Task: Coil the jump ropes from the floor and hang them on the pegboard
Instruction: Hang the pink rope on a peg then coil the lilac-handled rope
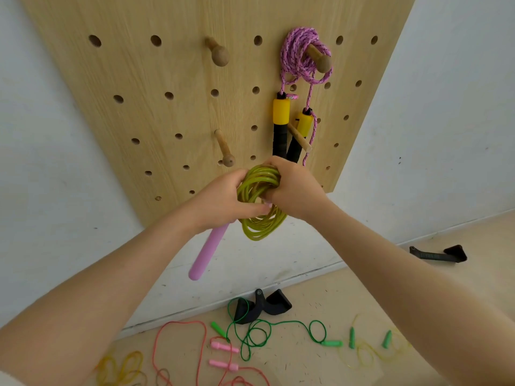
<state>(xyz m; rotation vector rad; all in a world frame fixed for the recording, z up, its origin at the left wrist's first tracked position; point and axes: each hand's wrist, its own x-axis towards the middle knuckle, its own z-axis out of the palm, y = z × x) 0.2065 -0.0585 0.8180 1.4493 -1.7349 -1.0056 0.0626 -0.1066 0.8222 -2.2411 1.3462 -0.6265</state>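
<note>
From the head camera, both hands are raised in front of the lower edge of the wooden pegboard point(167, 112), working one coil of yellow-green rope point(260, 201). The left hand point(223, 201) curls around the left side of the coil and also grips the top of a pink handle point(207, 250), which hangs down and to the left below the fist. The right hand point(292, 188) wraps over the top right of the coil, its fingers tucked through the loops; the lower loops dangle free beneath both hands. Just above the right hand, a pink braided rope point(299, 55) is already looped over an upper peg point(319, 58), and its two yellow-and-black handles point(281, 126) hang down to the knuckles, with a short plain peg point(299, 140) poking out between them. Two bare pegs stand to the left, one high point(217, 52) and one low point(225, 150), the low one nearest the coil. On the floor point(320, 366) below lie a loose green rope point(259, 335), an orange-pink rope point(178, 349) with pink grips, thin yellow ropes on both sides, and a black bracket point(260, 306) by the wall
</note>
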